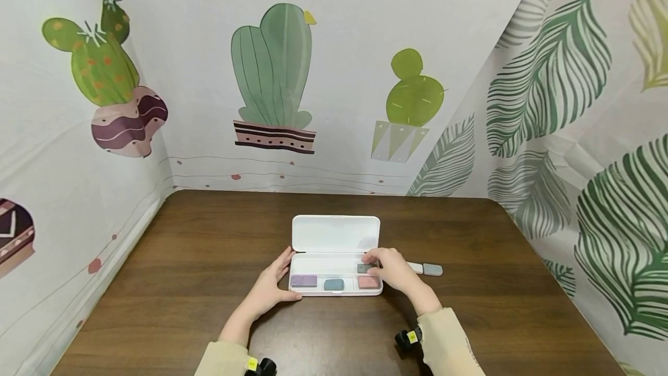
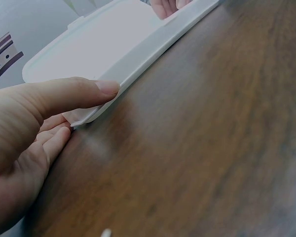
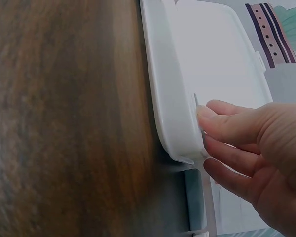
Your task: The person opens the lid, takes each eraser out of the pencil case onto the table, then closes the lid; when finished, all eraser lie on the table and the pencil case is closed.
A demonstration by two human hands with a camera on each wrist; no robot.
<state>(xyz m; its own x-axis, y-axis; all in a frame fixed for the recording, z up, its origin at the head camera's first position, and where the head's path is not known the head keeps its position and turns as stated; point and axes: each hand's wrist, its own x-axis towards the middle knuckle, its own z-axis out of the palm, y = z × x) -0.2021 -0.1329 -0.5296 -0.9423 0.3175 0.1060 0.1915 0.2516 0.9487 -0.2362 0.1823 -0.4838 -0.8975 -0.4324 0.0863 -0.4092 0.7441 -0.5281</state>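
A white plastic pencil case [image 1: 334, 262] lies with its lid [image 1: 336, 234] raised at the back. My left hand [image 1: 268, 283] holds its left end, thumb [image 2: 101, 90] on the front edge and fingers by the side. Over the case's right end, my right hand [image 1: 392, 267] pinches a thin dark grey-green block [image 1: 365, 268] between thumb and fingers; the right wrist view shows only its edge [image 3: 196, 100]. Along the case's front lie a purple block [image 1: 304, 281], a blue block [image 1: 334, 285] and a pink block [image 1: 369, 282].
Right of the case, partly behind my right hand, lies a white strip [image 1: 415, 267] with a grey-blue block [image 1: 432, 270] at its end. The brown wooden table [image 1: 469, 237] runs back to a patterned cloth wall [image 1: 344, 74].
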